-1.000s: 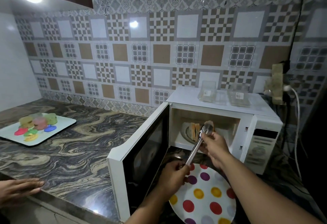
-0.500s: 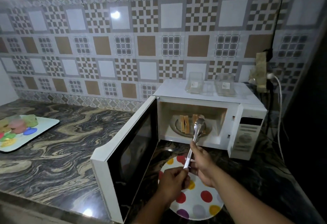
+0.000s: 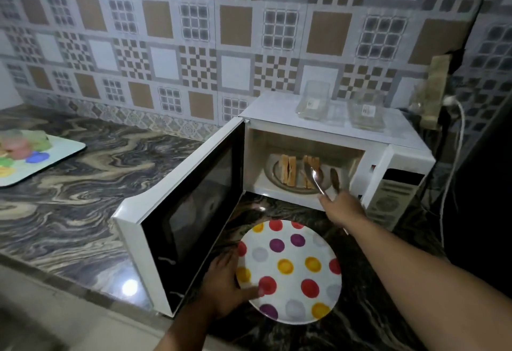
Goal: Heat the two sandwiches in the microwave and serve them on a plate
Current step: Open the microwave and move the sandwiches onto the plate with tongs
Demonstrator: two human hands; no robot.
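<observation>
The right hand (image 3: 342, 208) is gripping the tongs (image 3: 322, 181), whose arms are standing apart inside the open microwave (image 3: 332, 128), beside the right sandwich (image 3: 310, 169). The two sandwiches are standing on the glass turntable (image 3: 277, 181). The left hand (image 3: 224, 287) is holding the left rim of the dotted plate (image 3: 289, 271) on the counter (image 3: 83, 198), near its front edge. It is better, I think, to close the tongs across the bread faces, squeeze gently, and lift low toward the plate.

A dark marbled stone countertop (image 3: 91, 184) carries everything. On it stand a white microwave (image 3: 327, 128), door swung open, and a polka-dot plate (image 3: 291, 270). A pale tray (image 3: 55, 156) lies far left.
</observation>
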